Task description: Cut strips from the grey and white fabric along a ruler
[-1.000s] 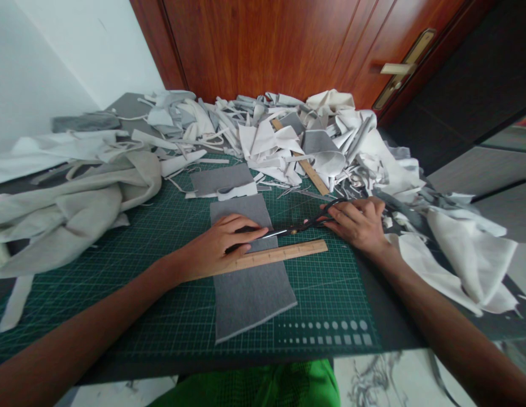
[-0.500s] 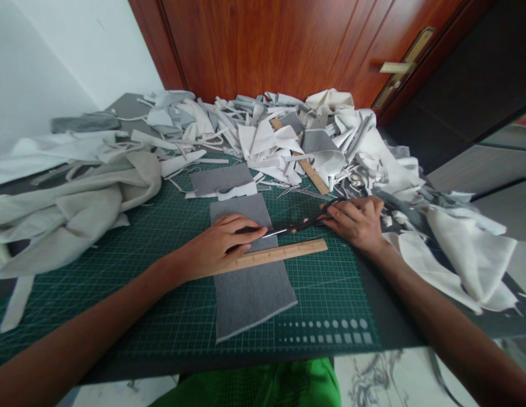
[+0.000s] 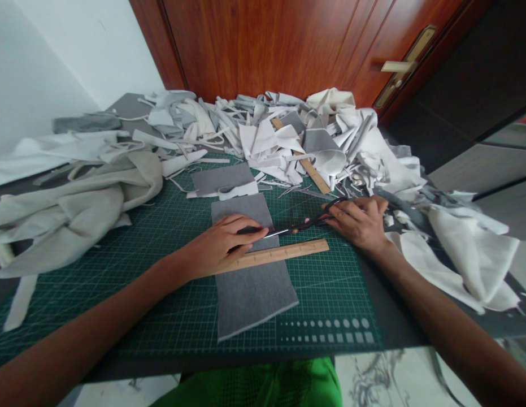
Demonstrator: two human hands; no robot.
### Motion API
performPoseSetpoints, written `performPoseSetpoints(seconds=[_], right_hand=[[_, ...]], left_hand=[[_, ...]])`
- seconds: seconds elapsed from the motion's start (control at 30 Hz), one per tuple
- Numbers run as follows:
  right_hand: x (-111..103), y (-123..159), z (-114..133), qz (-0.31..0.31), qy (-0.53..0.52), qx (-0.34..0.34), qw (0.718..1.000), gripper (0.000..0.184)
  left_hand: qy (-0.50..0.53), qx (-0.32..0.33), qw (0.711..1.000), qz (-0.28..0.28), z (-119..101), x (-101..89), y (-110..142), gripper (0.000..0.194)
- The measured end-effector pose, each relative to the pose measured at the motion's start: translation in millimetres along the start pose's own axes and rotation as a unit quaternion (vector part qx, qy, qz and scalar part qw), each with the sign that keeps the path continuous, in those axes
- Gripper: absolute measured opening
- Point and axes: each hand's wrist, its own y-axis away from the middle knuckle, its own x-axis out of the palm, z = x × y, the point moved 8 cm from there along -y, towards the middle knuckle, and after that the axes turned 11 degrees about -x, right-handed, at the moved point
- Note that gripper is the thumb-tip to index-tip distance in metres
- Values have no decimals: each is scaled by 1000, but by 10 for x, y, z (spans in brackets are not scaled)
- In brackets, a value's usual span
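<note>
A pair of black-handled scissors (image 3: 305,222) extends between my hands, its blades reaching left over a grey fabric strip (image 3: 256,297). My right hand (image 3: 359,221) is closed around the handle loops. At the blade end, my left hand (image 3: 229,240) has its thumb and fingers closed about the blade tips, which they mostly hide. Under that hand a wooden ruler (image 3: 294,250) lies slantwise across the grey strip. Both rest on a green cutting mat (image 3: 326,285). Just beyond the strip lie another grey fabric piece (image 3: 224,178) and a small white scrap (image 3: 239,191).
Heaped white and grey fabric scraps (image 3: 266,141) line the back, with a second wooden ruler (image 3: 314,174) among them. Crumpled beige cloth (image 3: 76,209) lies left, white cloth pieces (image 3: 470,249) right. Behind the table stands a brown wooden door (image 3: 263,48).
The whole view has shifted very slightly. Both hands, the scissors, ruler and fabric keep the same positions relative to one another.
</note>
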Motion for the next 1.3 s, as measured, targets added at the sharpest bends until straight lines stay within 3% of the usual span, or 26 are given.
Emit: performPoseSetpoints(seconds=[0.23, 0.43, 0.63, 0.9, 1.3], right_hand=[[22, 19, 3, 13, 6, -5, 1000, 26], [-39, 18, 15, -30, 2, -17, 999, 24], [-28, -17, 49, -15, 25, -23, 999, 23], [-71, -106, 113, -38, 29, -15, 999, 22], [-90, -271, 313, -13, 7, -32, 999, 32]], left_hand=[[-19, -5, 1000, 5, -6, 27, -2, 47], [-12, -6, 1000, 4, -1, 25, -7, 47], [-8, -20, 1000, 7, 0, 51, 9, 47], [82, -68, 994, 34, 153, 26, 77, 80], [76, -63, 994, 50, 191, 11, 79, 85]])
